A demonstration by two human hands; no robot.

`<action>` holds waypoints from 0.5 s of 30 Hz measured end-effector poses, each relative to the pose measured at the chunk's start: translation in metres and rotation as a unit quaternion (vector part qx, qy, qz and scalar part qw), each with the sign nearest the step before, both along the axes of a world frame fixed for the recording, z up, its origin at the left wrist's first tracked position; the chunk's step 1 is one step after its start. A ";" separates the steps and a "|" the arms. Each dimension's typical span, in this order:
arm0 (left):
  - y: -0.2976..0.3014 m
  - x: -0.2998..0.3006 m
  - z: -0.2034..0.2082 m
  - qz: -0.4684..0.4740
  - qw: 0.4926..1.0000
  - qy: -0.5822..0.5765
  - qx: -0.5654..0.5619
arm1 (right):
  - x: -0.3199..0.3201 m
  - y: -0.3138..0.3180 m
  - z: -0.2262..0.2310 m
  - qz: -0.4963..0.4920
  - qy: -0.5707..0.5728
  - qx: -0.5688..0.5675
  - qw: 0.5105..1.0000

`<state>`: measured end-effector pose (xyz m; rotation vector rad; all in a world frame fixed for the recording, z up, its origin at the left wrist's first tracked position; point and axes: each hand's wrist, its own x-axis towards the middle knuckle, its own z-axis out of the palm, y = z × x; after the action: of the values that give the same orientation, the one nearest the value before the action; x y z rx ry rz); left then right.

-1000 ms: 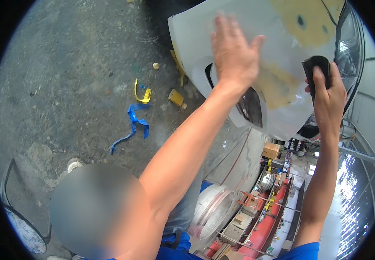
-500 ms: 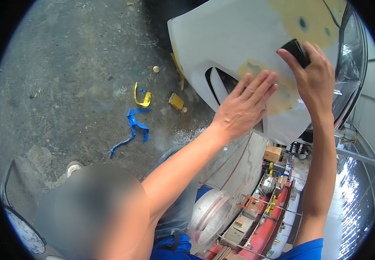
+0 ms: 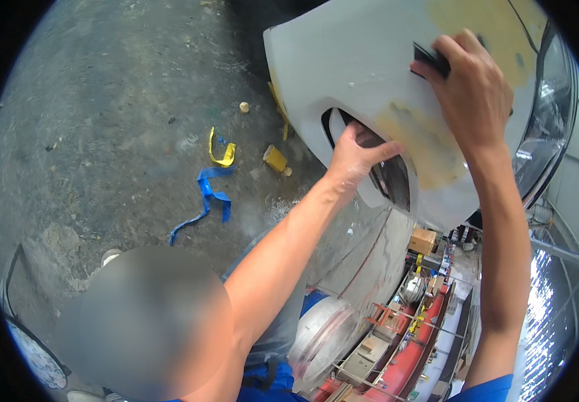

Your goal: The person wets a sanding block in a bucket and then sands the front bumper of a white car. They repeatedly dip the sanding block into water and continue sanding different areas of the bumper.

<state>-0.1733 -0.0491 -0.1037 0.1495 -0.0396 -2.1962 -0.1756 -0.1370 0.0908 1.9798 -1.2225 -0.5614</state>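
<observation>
2 arms (image 3: 286,238) extend, left hand (image 3: 353,156) loosely spread at a panel opening (image 3: 388,175), right hand (image 3: 473,87) gripping a black block (image 3: 431,60).

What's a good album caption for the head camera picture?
Right hand gripping a black block, left hand at the dark opening in a pale grey, yellow-patched car panel.

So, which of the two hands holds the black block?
The right hand, with fingers around the black block; the left hand is at the dark opening in the grey panel.

Black block (image 3: 428,59) — partly hidden by right hand (image 3: 475,84); pale panel (image 3: 353,57) — cut by top edge.
</observation>
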 end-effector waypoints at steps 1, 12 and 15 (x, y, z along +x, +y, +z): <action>-0.002 -0.002 0.000 -0.008 1.000 0.015 0.005 | 0.000 -0.001 0.004 -0.008 0.000 0.017 1.000; -0.012 0.015 0.003 -0.046 0.998 0.040 0.007 | 0.001 -0.002 0.006 -0.074 0.032 0.044 0.996; -0.008 0.007 0.010 -0.020 0.999 0.031 -0.004 | -0.008 -0.013 -0.001 -0.053 0.033 0.040 0.997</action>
<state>-0.1663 -0.0569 -0.0932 0.0756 -0.0174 -2.2388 -0.1834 -0.1500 0.0898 1.9549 -1.2887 -0.7337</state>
